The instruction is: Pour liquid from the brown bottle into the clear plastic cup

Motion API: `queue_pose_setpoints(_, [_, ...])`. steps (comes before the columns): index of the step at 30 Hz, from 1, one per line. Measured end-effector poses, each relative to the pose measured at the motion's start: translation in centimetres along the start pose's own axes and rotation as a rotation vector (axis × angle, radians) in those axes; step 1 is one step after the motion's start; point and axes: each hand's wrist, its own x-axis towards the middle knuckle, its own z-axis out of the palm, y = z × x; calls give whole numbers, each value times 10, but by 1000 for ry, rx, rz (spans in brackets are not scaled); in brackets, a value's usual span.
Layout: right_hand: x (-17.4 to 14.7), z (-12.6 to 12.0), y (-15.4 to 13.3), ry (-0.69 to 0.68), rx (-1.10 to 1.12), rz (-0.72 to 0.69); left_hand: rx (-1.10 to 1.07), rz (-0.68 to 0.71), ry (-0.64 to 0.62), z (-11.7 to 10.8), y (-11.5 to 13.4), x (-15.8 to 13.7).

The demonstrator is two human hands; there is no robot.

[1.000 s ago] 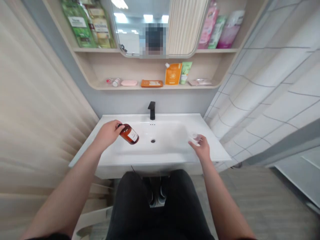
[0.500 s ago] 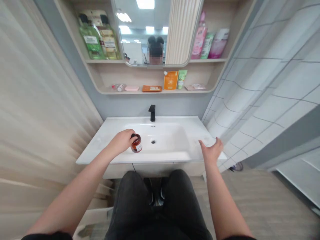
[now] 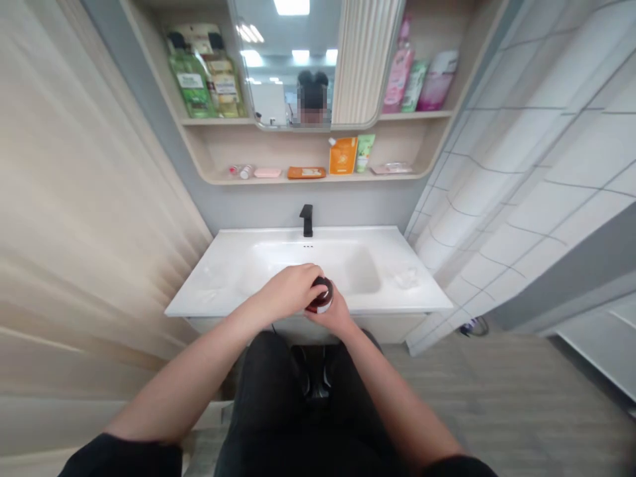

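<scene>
Amber bottle [image 3: 320,303]: held between both hands above the front edge of the vanity, its dark cap [image 3: 324,286] facing up toward the camera and a strip of white label showing.
Left fingers: curled in at the cap, thumb of the left hand [image 3: 288,291] laid against it, the other fingers bent together around the far side and partly hidden.
Right fingers: closed around the body from the right and below, the right hand [image 3: 338,315] cupping it; most of the fingertips are hidden.
White basin [image 3: 360,268]: just beyond the hands.
Countertop [image 3: 236,237]: surrounds the basin; a crumpled clear plastic piece [image 3: 407,278] lies on its right part, well apart from the hands.
Black faucet [image 3: 307,220]: upright behind the basin.
Lower shelf [image 3: 223,180]: a flat pink item [image 3: 268,173], a flat orange pack [image 3: 307,173], an orange pouch [image 3: 342,156] and a green tube [image 3: 365,152] just beside it.
Mirror [image 3: 283,93]: above, between a green bottle [image 3: 193,86] on the left and a pink bottle [image 3: 398,76] on the right.
</scene>
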Motion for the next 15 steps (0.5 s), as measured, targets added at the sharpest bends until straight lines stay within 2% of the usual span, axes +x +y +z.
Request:
queue_pose_setpoints(4, [-15, -9, -10, 117, -77, 29, 151, -34, -8, 14, 11, 3])
queue_pose_setpoints(7, [-22, -11, -19, 129, -147, 57, 257, -160, 15, 18, 16, 6])
queue_pose_setpoints(9, [-26, -10, -22, 113, -169, 68, 268, -189, 41, 14, 17, 5])
queue_pose_setpoints(13, [-32, -7, -23, 109, -153, 86, 148, 44, -19, 3, 13, -1])
queue_pose_setpoints(15, [-34, -5, -24, 120, -142, 103, 156, 73, -78, 1, 10, -3])
